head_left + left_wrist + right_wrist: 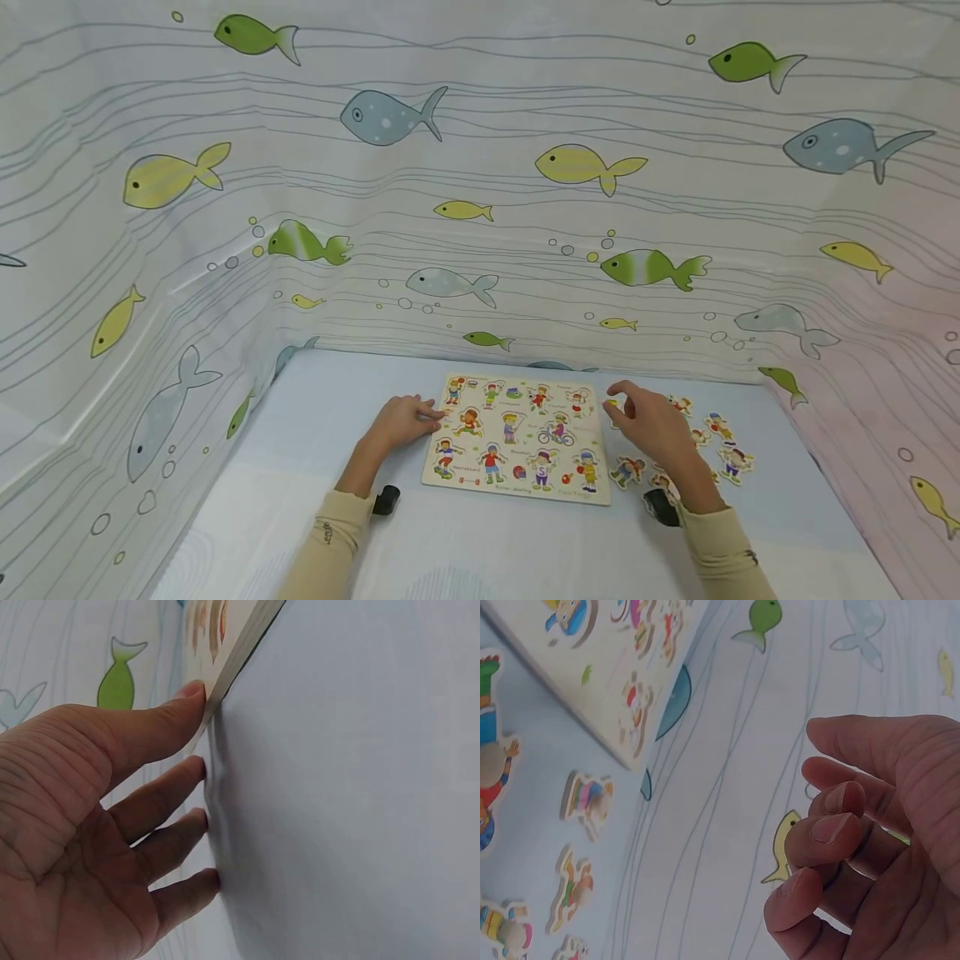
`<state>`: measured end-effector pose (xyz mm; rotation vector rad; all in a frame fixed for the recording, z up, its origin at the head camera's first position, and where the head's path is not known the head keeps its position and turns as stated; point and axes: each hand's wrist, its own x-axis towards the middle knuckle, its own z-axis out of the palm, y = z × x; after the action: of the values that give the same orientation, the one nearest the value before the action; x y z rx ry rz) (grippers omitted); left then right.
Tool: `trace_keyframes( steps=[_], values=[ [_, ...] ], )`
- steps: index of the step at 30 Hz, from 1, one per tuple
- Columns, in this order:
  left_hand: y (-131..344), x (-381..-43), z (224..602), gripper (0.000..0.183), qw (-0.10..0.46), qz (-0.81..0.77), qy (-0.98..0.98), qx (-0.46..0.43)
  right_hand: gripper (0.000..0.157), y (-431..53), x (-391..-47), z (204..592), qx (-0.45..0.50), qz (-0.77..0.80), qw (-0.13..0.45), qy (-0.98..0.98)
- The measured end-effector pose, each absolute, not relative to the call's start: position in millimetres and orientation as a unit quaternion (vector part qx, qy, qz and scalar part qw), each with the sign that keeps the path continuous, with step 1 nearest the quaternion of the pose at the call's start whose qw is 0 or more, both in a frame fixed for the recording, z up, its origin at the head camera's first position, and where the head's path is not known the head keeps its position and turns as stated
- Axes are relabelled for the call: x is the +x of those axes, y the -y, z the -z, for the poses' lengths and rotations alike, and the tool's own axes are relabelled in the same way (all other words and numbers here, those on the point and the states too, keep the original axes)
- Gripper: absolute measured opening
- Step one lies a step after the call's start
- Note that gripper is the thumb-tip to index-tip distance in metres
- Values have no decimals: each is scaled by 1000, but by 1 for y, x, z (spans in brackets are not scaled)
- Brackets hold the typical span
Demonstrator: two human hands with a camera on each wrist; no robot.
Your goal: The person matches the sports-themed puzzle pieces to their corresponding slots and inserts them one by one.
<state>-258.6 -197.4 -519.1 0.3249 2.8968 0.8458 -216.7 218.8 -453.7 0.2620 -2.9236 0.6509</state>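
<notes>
A wooden puzzle board (566, 458) printed with children playing sports lies flat on the table in the head view. My left hand (406, 422) touches its left edge. In the left wrist view the thumb (161, 727) rests at the board's edge, while the other visible fingers reach down beside it, loosely bent. Beyond the board's right edge, my right hand (654, 427) hovers with nothing in its grasp, its fingers (832, 825) loosely curled. Around and below that hand lie several loose child-shaped puzzle pieces (737, 465), some partly hidden by the hand and forearm.
The pale blue table (300, 433) is enclosed at the back and sides by a white curtain (517, 242) printed with fish. Black wrist devices (386, 500) sit at both wrists, below the beige sleeves (333, 533).
</notes>
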Motion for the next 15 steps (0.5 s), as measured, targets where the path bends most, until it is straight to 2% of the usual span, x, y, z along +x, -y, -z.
trace_keyframes(
  steps=[15],
  values=[
    [199,-261,521,23,56,-294,-948,106,34,-246,-210,463,54,-214,47,974]
  ],
)
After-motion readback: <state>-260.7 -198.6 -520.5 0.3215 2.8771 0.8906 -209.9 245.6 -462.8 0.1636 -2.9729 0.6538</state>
